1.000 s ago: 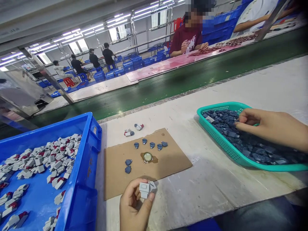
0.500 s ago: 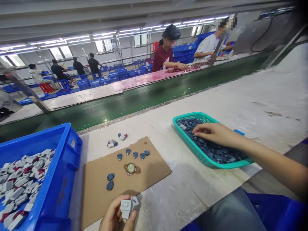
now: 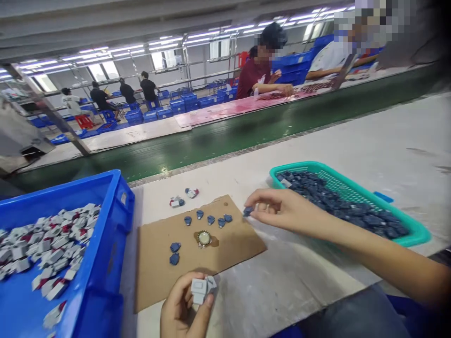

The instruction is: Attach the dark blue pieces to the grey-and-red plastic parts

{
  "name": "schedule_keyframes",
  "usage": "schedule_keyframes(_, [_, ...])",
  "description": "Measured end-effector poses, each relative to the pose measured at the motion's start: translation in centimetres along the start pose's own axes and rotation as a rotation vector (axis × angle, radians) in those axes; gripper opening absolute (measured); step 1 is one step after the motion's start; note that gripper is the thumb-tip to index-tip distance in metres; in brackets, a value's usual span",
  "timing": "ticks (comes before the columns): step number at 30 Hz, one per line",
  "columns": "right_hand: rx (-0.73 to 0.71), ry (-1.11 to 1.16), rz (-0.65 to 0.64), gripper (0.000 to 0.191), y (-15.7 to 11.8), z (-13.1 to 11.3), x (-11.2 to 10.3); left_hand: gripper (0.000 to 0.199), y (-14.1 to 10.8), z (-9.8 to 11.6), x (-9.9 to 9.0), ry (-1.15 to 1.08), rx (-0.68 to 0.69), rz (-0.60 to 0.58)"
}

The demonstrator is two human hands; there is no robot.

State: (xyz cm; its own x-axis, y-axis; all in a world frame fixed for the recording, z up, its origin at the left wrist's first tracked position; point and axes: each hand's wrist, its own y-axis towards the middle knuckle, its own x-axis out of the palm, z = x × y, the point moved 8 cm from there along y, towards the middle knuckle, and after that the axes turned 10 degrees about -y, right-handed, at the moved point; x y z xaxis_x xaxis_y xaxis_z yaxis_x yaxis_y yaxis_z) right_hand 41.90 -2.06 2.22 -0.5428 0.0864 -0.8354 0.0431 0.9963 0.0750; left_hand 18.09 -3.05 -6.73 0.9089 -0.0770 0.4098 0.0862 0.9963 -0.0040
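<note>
At the bottom centre, my left hand (image 3: 186, 305) pinches a light grey blocky plastic part (image 3: 201, 288) between thumb and fingers. To its upper right, my right hand (image 3: 278, 206) holds a small dark blue plastic piece (image 3: 248, 211) at its fingertips, over the right edge of a cardboard sheet (image 3: 158, 277). Several similar dark blue pieces (image 3: 210, 219) lie apart on the cardboard. Among them sits a bottle cap (image 3: 204, 238) with a wet-looking stain around it. Behind my right hand stands a green basket (image 3: 421, 234) heaped with dark blue pieces (image 3: 352, 209).
At left, a blue crate (image 3: 105, 263) holds many grey and dark red parts (image 3: 52, 244). Two small assembled-looking pieces (image 3: 192, 193) lie beyond the cardboard. A green conveyor belt (image 3: 211, 141) runs behind the table, with co-workers (image 3: 257, 70) on its far side.
My right hand has come out of the green basket and moved left, now with a dark blue piece in its fingers. My left hand still holds the grey part. The view has shifted.
</note>
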Motion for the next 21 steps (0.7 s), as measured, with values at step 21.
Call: schedule_keyframes(21, [-0.458, -0.468, -0.254, 0.01, 3.7, -8.0, 9.8, 0.022, 0.4, 0.2, -0.9, -0.073, -0.069, 0.044])
